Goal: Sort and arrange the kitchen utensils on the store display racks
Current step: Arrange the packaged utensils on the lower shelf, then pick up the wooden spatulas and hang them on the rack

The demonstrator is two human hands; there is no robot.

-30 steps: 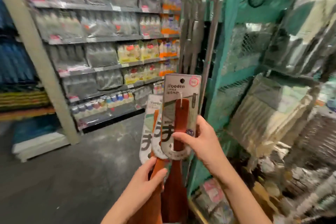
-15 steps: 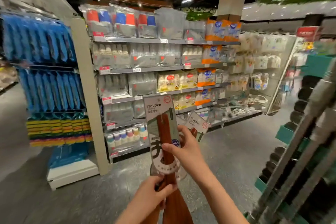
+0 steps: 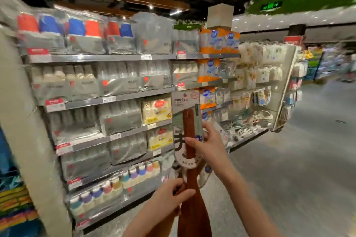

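I hold a bunch of wooden spatulas [image 3: 193, 206], reddish-brown, each on a grey-green card labelled "Wooden" [image 3: 185, 119]. They stand upright in front of me, cards at the top. My right hand [image 3: 209, 145] pinches the front card from the right side, thumb across the handle. My left hand [image 3: 169, 199] grips the handles lower down, just above the blades. More spatula cards show partly behind the front one; how many I cannot tell.
A tall shelf unit [image 3: 107, 100] with packs of paper cups and price tags runs along the left. A white end rack [image 3: 269, 82] with hanging goods stands at centre right. Grey aisle floor [image 3: 300, 169] stretches right and ahead.
The view has swung left, away from the teal wire rack, toward the cup shelves and the aisle. Both hands keep the same hold on the spatulas.
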